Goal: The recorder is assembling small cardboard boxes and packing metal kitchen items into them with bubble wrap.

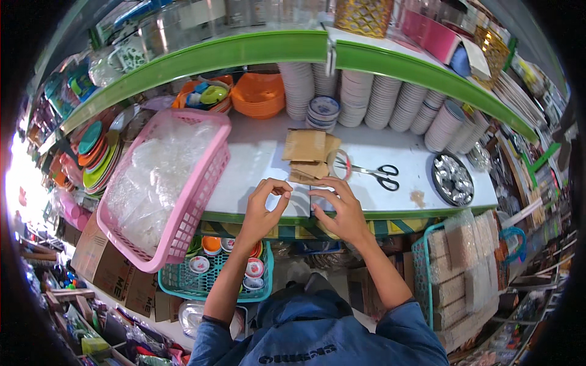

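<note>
My left hand (pixel 264 204) is held over the front edge of the white shelf, its thumb and forefinger brought together in a pinch. Whatever may be between those fingertips is too small to make out. Opposite it, my right hand (pixel 342 210) has its thumb and fingers apart, with nothing visible in them. Just beyond both hands lie folded pieces of brown cardboard (pixel 305 146). A roll of clear tape (pixel 339 165) rests against the cardboard's right side. Black-handled scissors (pixel 381 174) lie to the right, their blades pointing toward the tape.
A pink basket (pixel 183 235) of clear plastic wrap leans at the left. Stacked white bowls (pixel 378 100) and orange bowls (pixel 259 94) line the back under a green-edged shelf (pixel 244 49). A dark round tray (pixel 452 178) sits right. Teal crates (pixel 213 293) stand below.
</note>
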Action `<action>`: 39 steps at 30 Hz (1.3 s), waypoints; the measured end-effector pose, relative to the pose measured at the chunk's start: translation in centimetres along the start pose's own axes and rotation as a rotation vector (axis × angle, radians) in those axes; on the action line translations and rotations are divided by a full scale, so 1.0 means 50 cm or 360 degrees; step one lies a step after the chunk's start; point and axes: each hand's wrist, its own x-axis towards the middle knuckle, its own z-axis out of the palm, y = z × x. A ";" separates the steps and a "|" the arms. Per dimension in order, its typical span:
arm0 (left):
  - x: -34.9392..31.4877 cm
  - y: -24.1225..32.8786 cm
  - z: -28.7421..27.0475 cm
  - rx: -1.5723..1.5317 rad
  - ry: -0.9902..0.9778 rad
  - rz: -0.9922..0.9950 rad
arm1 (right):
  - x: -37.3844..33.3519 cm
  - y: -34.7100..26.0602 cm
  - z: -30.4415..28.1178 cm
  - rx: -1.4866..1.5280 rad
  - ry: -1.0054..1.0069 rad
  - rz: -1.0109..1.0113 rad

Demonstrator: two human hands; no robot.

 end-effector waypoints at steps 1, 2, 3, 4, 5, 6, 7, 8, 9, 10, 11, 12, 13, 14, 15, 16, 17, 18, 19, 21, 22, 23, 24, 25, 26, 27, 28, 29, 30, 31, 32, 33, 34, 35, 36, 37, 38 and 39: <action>-0.001 -0.019 0.001 -0.0116 0.0018 -0.0082 | 0.011 0.008 0.007 -0.0027 0.0078 -0.0077; 0.000 -0.039 0.005 -0.0237 0.0031 -0.0162 | 0.021 0.020 0.013 -0.0056 0.0160 -0.0150; 0.002 -0.056 0.009 -0.0232 0.0044 -0.0162 | 0.030 0.035 0.022 -0.0069 0.0232 -0.0168; 0.006 -0.073 0.014 -0.0325 0.0068 -0.0251 | 0.041 0.045 0.025 -0.0066 0.0228 -0.0178; 0.010 -0.091 0.021 -0.0423 0.0085 -0.0340 | 0.051 0.057 0.024 -0.0120 0.0284 -0.0144; 0.013 -0.111 0.024 -0.0419 0.0093 -0.0337 | 0.064 0.065 0.024 -0.0169 0.0341 -0.0118; 0.017 -0.131 0.027 -0.0437 0.0043 -0.0432 | 0.074 0.074 0.022 -0.0197 0.0323 -0.0109; 0.026 -0.138 0.032 -0.0461 -0.0013 -0.0528 | 0.085 0.083 0.021 -0.0200 0.0324 -0.0111; 0.033 -0.144 0.036 -0.0437 -0.0038 -0.0536 | 0.096 0.092 0.021 -0.0212 0.0328 -0.0089; 0.043 -0.151 0.036 -0.0438 -0.0036 -0.0534 | 0.106 0.101 0.021 -0.0223 0.0331 -0.0066; 0.058 -0.147 0.033 -0.0404 -0.0091 -0.0677 | 0.112 0.112 0.022 -0.0270 0.0339 -0.0060; 0.070 -0.148 0.032 -0.0368 -0.0145 -0.0821 | 0.117 0.125 0.024 -0.0271 0.0339 -0.0059; 0.078 -0.166 0.042 -0.0302 -0.0091 -0.0787 | 0.120 0.139 0.027 -0.0372 0.0293 -0.0112; 0.086 -0.168 0.045 -0.0300 -0.0089 -0.0789 | 0.121 0.153 0.032 -0.0469 0.0246 -0.0166; 0.095 -0.171 0.049 -0.0201 -0.0097 -0.0838 | 0.119 0.170 0.038 -0.0466 0.0257 -0.0194; 0.102 -0.174 0.051 -0.0103 -0.0105 -0.0887 | 0.117 0.181 0.040 -0.0463 0.0254 -0.0195; 0.105 -0.180 0.052 -0.0099 -0.0101 -0.0892 | 0.117 0.187 0.043 -0.0484 0.0237 -0.0251; 0.105 -0.187 0.053 -0.0136 -0.0082 -0.0900 | 0.119 0.190 0.046 -0.0506 0.0220 -0.0307; 0.104 -0.195 0.055 -0.0175 -0.0063 -0.0908 | 0.122 0.191 0.046 -0.0547 0.0257 -0.0359; 0.090 -0.216 0.059 -0.0127 -0.0013 -0.0824 | 0.122 0.194 0.050 -0.0534 0.0257 -0.0444; 0.084 -0.225 0.059 -0.0083 0.0032 -0.0735 | 0.120 0.193 0.052 -0.0528 0.0262 -0.0526; 0.082 -0.225 0.058 -0.0080 0.0038 -0.0740 | 0.120 0.179 0.050 -0.0539 0.0262 -0.0559; 0.081 -0.224 0.057 -0.0217 0.0088 -0.0725 | 0.118 0.180 0.053 -0.0533 0.0257 -0.0563; 0.080 -0.222 0.055 -0.0353 0.0140 -0.0709 | 0.117 0.181 0.056 -0.0528 0.0247 -0.0624; 0.083 -0.210 0.056 -0.0351 0.0147 -0.0714 | 0.114 0.182 0.058 -0.0524 0.0235 -0.0685; 0.088 -0.193 0.059 -0.0412 0.0195 -0.0594 | 0.110 0.182 0.058 -0.0511 0.0214 -0.0690; 0.090 -0.182 0.059 -0.0471 0.0242 -0.0474 | 0.108 0.181 0.061 -0.0505 0.0209 -0.0694; 0.088 -0.179 0.056 -0.0468 0.0250 -0.0476 | 0.106 0.178 0.063 -0.0521 0.0194 -0.0731; 0.085 -0.176 0.053 -0.0398 0.0228 -0.0495 | 0.106 0.176 0.064 -0.0536 0.0179 -0.0769; 0.082 -0.174 0.051 -0.0329 0.0204 -0.0514 | 0.107 0.175 0.064 -0.0532 0.0176 -0.0773; 0.081 -0.172 0.051 -0.0326 0.0211 -0.0516 | 0.107 0.173 0.065 -0.0503 0.0146 -0.0793; 0.079 -0.170 0.051 -0.0380 0.0277 -0.0527 | 0.108 0.170 0.065 -0.0474 0.0116 -0.0813; 0.077 -0.167 0.051 -0.0434 0.0343 -0.0538 | 0.110 0.162 0.063 -0.0470 0.0114 -0.0817; 0.074 -0.166 0.049 -0.0431 0.0350 -0.0540 | 0.114 0.147 0.059 -0.0412 0.0112 -0.0826; 0.070 -0.164 0.046 -0.0526 0.0432 -0.0492 | 0.116 0.139 0.057 -0.0354 0.0110 -0.0834; 0.066 -0.163 0.042 -0.0620 0.0515 -0.0442 | 0.115 0.141 0.059 -0.0348 0.0107 -0.0838; 0.062 -0.163 0.039 -0.0622 0.0517 -0.0442 | 0.112 0.149 0.060 -0.0329 0.0188 -0.0859; 0.055 -0.163 0.033 -0.0528 0.0554 -0.0312 | 0.109 0.156 0.060 -0.0309 0.0269 -0.0879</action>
